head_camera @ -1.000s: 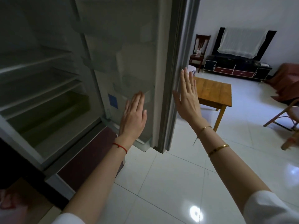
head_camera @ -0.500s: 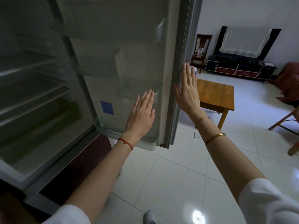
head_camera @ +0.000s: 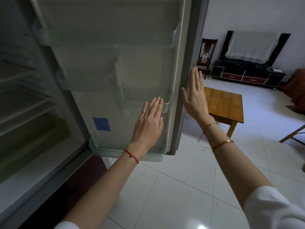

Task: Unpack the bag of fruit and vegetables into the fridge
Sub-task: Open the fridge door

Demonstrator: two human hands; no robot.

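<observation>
Fridge door (head_camera: 115, 71), pale with clear plastic door bins on its inner face, stands swung wide from the white fridge (head_camera: 29, 113), whose wire shelves and greenish bottom drawer show at left. The left hand (head_camera: 149, 126), a red string bracelet (head_camera: 131, 156) at its wrist, lies flat with straight fingers against the door's inner side, fingertips at the edge of a clear bin (head_camera: 145, 98); its grip is loose and holds nothing. The right hand (head_camera: 195, 100), with gold bangles (head_camera: 222, 144) on the forearm, is held flat and straight-fingered at the door's grey outer edge (head_camera: 189, 80), also holding nothing. Beyond it a wooden low table (head_camera: 226, 104) stands on the white tiled floor (head_camera: 181, 187). No bag of fruit or vegetables appears in this view.
</observation>
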